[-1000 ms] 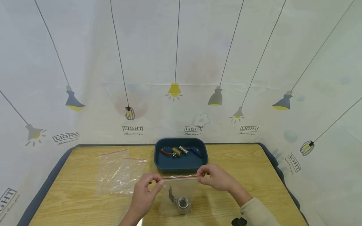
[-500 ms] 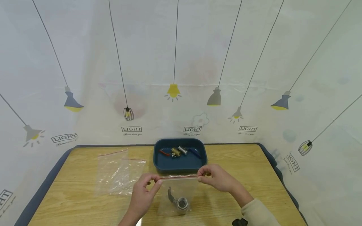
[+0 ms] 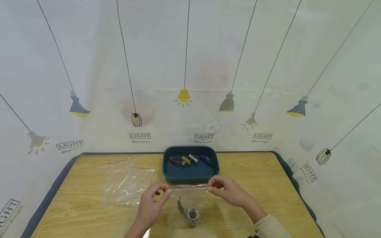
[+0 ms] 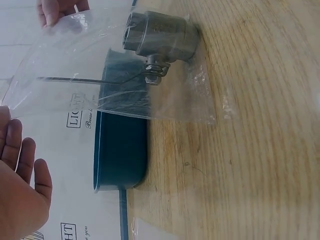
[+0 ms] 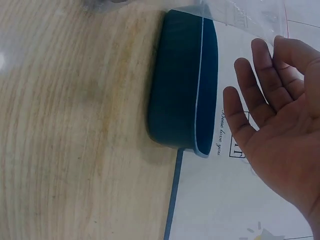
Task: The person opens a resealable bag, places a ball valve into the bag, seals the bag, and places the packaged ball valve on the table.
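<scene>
So the clear zip bag (image 3: 197,200) is just on the near side of the blue tray (image 3: 190,174), with a metal valve (image 3: 192,220) sitting inside, down in the bottom. Both hands have it by the red-striped top edge: left hand (image 3: 151,204) pinching one corner, right hand (image 3: 230,192) pinching the other, thumb against finger each side.

The head view is the only one that shows what's in the tray — a brass fitting (image 3: 186,160), a silver fitting (image 3: 193,158), a red handle (image 3: 174,161) and a blue handle (image 3: 206,161). Left of the tray, two flat bags (image 3: 126,185) lie overlapping on the table (image 3: 253,211).

The left wrist view gives you the valve side-on: you get the nut (image 4: 153,70) and the long thin lever (image 4: 82,80), hard to read from above. The right wrist view mostly catches the tray's outer wall, plus the right hand's spare fingers (image 5: 250,90) fanned loosely — the valve itself barely makes it in.
</scene>
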Tool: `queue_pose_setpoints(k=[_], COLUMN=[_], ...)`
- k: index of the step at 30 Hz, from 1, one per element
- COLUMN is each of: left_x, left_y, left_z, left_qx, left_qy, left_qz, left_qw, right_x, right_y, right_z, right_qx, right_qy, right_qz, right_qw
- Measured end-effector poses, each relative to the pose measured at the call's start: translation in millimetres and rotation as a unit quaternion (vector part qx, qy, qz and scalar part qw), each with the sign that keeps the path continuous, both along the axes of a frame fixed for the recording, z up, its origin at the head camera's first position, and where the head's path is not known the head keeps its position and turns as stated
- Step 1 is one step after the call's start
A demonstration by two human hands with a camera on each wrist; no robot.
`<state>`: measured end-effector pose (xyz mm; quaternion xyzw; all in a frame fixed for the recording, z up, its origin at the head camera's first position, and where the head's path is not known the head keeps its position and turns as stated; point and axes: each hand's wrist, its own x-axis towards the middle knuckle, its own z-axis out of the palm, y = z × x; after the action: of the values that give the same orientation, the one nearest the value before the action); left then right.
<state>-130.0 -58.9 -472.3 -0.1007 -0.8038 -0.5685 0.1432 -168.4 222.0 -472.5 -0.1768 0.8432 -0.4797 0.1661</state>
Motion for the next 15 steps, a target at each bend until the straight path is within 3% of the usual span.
queue_pose_setpoints(k=[6, 15], left_x=[-0.7, -1.2], left_y=[-4, -3], left_z=[-2.5, 0.5], left_qx=[-0.008, 0.006], left_qy=[0.006, -0.041], left_qz=[-0.004, 0.004], left_qw=[0.9999, 0.9991], right_x=[1.7, 6.7], right_y=[-2, -9], right_z=[-6.3, -18.6], right_qx=[-0.028, -0.064], right_qy=[-0.013, 0.014], right_qz=[-0.013, -0.031], right_qw=[0.999, 0.997])
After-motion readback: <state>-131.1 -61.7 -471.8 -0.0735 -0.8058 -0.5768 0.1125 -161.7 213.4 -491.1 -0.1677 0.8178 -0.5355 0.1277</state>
